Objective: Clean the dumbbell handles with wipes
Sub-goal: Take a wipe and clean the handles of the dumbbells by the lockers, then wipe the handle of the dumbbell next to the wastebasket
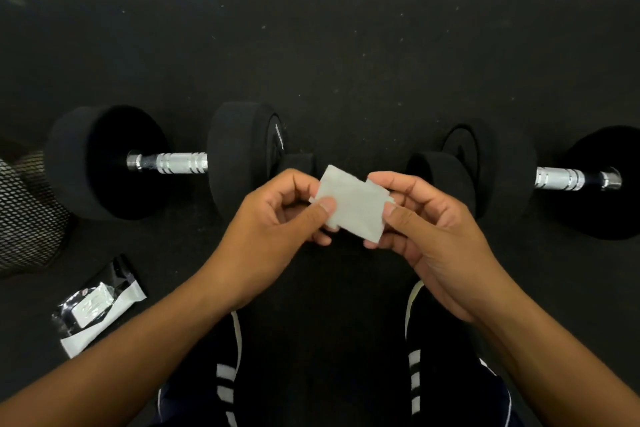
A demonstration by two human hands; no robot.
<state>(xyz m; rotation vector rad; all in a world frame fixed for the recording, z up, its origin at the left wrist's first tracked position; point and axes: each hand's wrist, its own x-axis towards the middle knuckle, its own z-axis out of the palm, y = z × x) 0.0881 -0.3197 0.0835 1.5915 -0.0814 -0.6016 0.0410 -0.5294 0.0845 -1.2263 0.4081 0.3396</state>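
Dumbbell handles come next, I judge; from where I watch, the wiping itself has not begun. My left hand (277, 218) and right hand (426, 229) both pinch a folded white wipe (353, 206) by its side edges, thumbs on top and fingers curled beneath, held up between the two dumbbells and touching neither. The left dumbbell (162, 161) lies on the black floor (346, 62) with its chrome handle (180, 162) bare, and the right dumbbell (540, 177) lies well apart from it, its handle (561, 178) also bare. Whether either bar has been cleaned already I cannot tell. The wipes pack (98, 305) sits on the floor near my left forearm, beside a mesh bin (27, 211). Left to do, as I read it: open out the wipe, then rub each handle in turn.
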